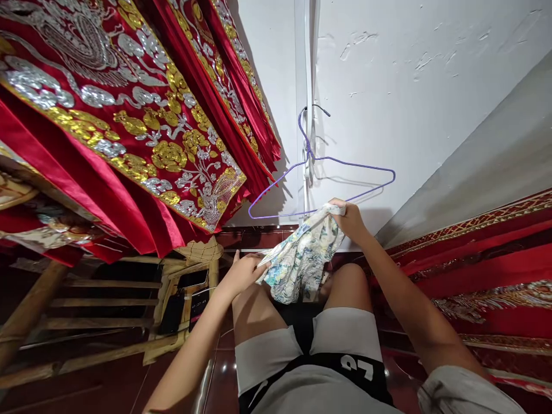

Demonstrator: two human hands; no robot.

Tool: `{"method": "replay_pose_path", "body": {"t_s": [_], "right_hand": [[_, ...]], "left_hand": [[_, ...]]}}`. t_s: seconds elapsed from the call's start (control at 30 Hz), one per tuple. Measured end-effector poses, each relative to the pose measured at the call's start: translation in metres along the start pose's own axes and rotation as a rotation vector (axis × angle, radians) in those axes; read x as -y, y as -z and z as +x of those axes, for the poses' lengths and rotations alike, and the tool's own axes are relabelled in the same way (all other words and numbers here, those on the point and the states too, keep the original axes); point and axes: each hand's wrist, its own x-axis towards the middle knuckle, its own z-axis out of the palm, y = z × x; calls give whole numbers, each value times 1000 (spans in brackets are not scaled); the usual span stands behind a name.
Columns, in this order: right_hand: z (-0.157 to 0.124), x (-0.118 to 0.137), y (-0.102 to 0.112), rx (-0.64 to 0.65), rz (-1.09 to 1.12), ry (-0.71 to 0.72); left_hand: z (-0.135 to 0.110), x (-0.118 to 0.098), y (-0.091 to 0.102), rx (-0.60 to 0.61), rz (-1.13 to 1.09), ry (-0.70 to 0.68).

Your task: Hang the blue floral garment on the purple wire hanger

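A crumpled white garment with a blue, green and yellow flower print (302, 259) hangs between my two hands, above my knees. My right hand (351, 223) is closed on its upper right corner. The lower left edge is pinched in my left hand (245, 275), whose thumb sticks up. The cloth sags in folds, and its exact cut cannot be made out. Just behind and above it, a purple wire hanger (345, 163) hangs by its hook from a white vertical strip (307, 69) on the wall. Nothing hangs on this hanger.
Red cloths with gold and silver embroidery (168, 155) hang at the upper left. Below them stands a bamboo chair (103, 305), with a phone showing a timer (199, 302) beside it. More red trimmed fabric (495, 276) lines the right side. A white wall (388, 86) rises ahead.
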Motion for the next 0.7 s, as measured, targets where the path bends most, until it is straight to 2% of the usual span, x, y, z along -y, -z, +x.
{"method": "replay_pose_path", "body": {"t_s": [0.03, 0.1, 0.27, 0.33, 0.4, 0.53, 0.7], "right_hand": [[-4, 4, 7, 9, 12, 1], [-10, 14, 19, -1, 43, -1], [-14, 40, 37, -10, 60, 16], [-16, 43, 37, 22, 70, 11], [-19, 43, 33, 63, 88, 8], [-25, 41, 24, 114, 52, -14], [-31, 47, 36, 122, 40, 27]], "left_hand": [[4, 1, 2, 9, 26, 28], [12, 1, 13, -72, 40, 7], [24, -22, 63, -497, -160, -279], [31, -34, 80, -605, -244, -328], [42, -43, 90, -604, -309, -343], [68, -52, 95, -476, -428, -396], [75, -54, 95, -469, -528, -377]]}}
